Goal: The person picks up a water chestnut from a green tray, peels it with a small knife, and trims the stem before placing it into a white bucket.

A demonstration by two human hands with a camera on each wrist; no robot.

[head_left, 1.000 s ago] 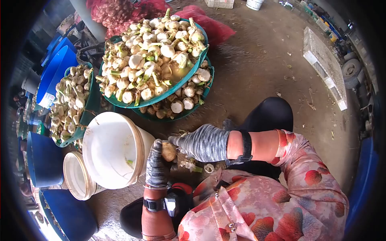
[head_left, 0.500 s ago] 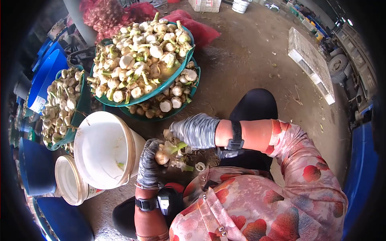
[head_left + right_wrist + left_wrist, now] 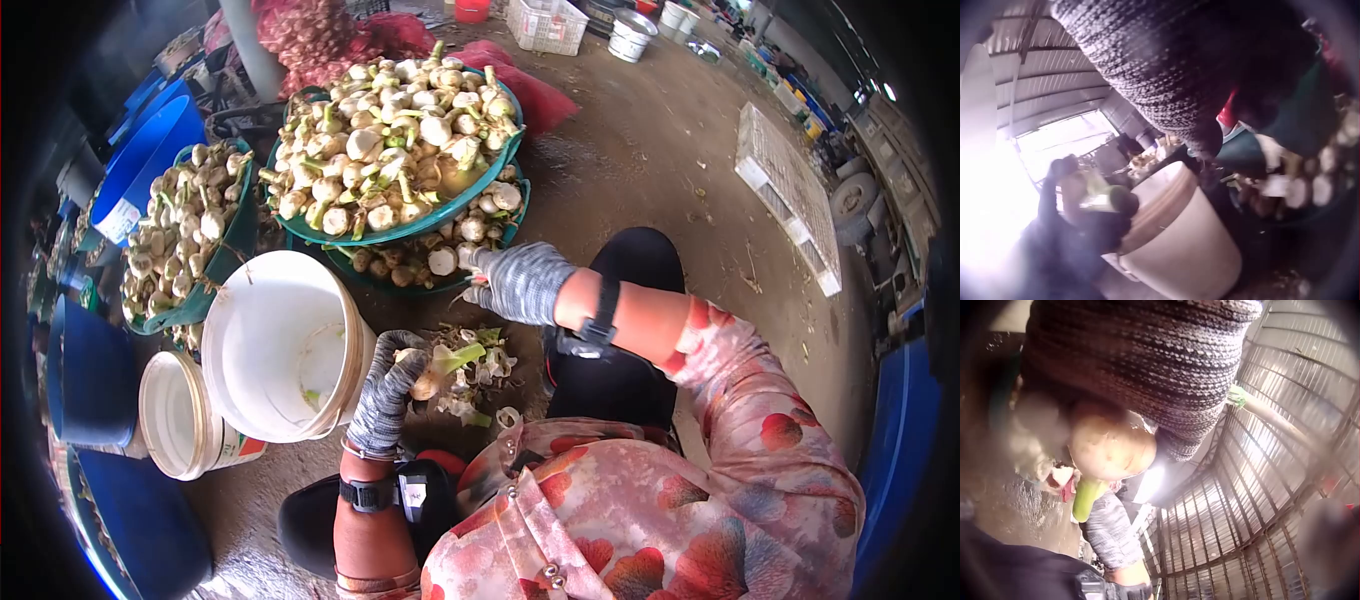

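Note:
My gloved left hand (image 3: 385, 392) grips a garlic bulb (image 3: 1113, 447) with a thick green stem. In the head view the stem points right, over loose peelings (image 3: 468, 385) on the ground. My gloved right hand (image 3: 525, 282) is apart from the bulb, farther forward, its fingertips overlapping the edge of the lower garlic basin (image 3: 405, 288). The right fingers curl round a small tool with a red part (image 3: 1229, 109); its kind I cannot tell. Just left of my left hand stands a large white bucket (image 3: 355, 375) with a green scrap inside.
A heaped upper basin (image 3: 455, 212) of garlic rests over the lower one. Another garlic basin (image 3: 235, 235) stands left, by blue tubs (image 3: 90, 375). A smaller white bucket (image 3: 205, 425) leans beside the large one. A white plastic pallet (image 3: 790, 205) lies right.
My right hand has moved from the bulb forward towards the lower basin. My left hand has kept the bulb, whose green stem now shows fully. The head view has shifted slightly.

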